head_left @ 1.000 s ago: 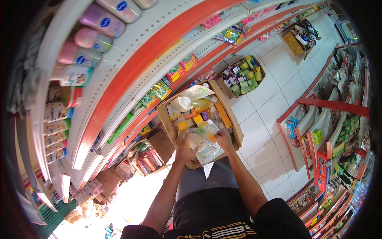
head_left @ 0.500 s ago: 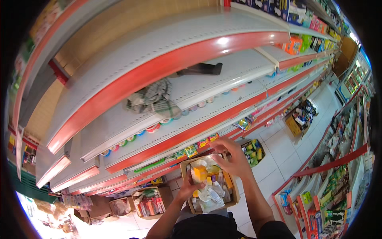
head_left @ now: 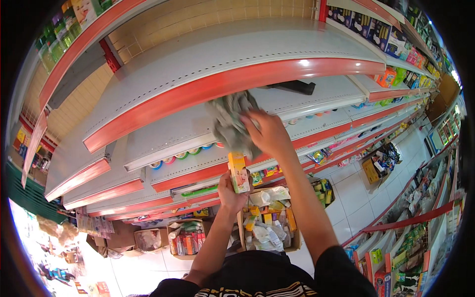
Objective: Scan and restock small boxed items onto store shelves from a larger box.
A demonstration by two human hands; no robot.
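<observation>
Left hand (head_left: 231,194) clamped round slim box (head_left: 239,173) — right hand (head_left: 270,132) gripping grey-green cloth (head_left: 228,123).

The box (head_left: 240,180) is in the left fingers (head_left: 225,185), before shelves (head_left: 198,55).

Red-edged grey shelves (head_left: 232,47) sweep along a tan tiled wall (head_left: 213,19), white floor tiles (head_left: 358,198) gleam, and glare (head_left: 27,232) floods the lower left!
</observation>
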